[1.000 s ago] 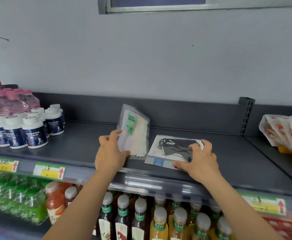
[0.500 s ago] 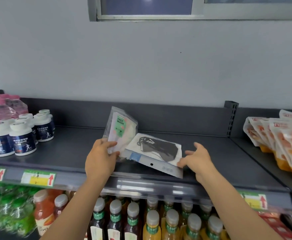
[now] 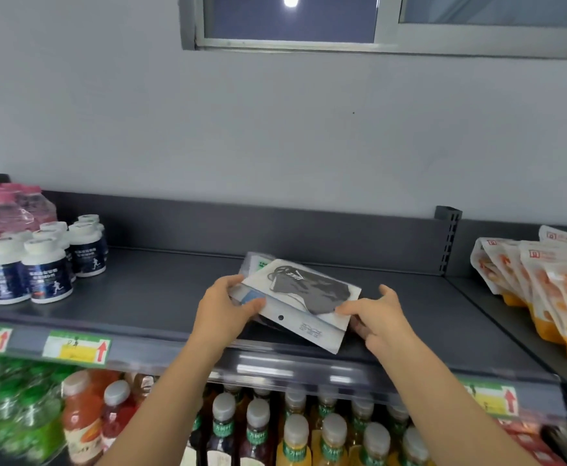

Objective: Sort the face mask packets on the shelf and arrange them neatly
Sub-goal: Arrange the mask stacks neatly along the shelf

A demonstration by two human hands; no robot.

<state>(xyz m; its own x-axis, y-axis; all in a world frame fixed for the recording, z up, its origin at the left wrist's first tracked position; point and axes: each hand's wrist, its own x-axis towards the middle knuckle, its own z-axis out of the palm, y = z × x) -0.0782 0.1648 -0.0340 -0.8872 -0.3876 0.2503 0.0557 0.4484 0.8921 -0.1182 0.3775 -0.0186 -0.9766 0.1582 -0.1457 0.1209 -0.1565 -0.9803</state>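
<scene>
Grey metal shelf [image 3: 161, 294] under a pale wall and a window [image 3: 289, 21] formed the setting as I watched the two hands meet at its front edge. My left hand [image 3: 225, 311] gripped the near-left corner of the black mask packet [image 3: 305, 297], thumb on top and fingers curled beneath, while my right hand [image 3: 379, 314] pinched its right side, thumb pressed on the upper face and the other fingers spread underneath. That packet was tilted, its near edge raised off the shelf between both hands. Behind it, just beyond the left hand, a second packet with a green label [image 3: 255, 264] peeked out, mostly covered; whether the left hand also held it I could not tell. Well off to the left of the left hand stood white-capped bottles [image 3: 46, 270] and pink-capped bottles [image 3: 6, 206]. Far to the right of the right hand leaned orange snack pouches [image 3: 544, 287]. Below both forearms, drink bottles [image 3: 295, 435] filled the lower shelf, with price tags [image 3: 77, 346] along the rail.
</scene>
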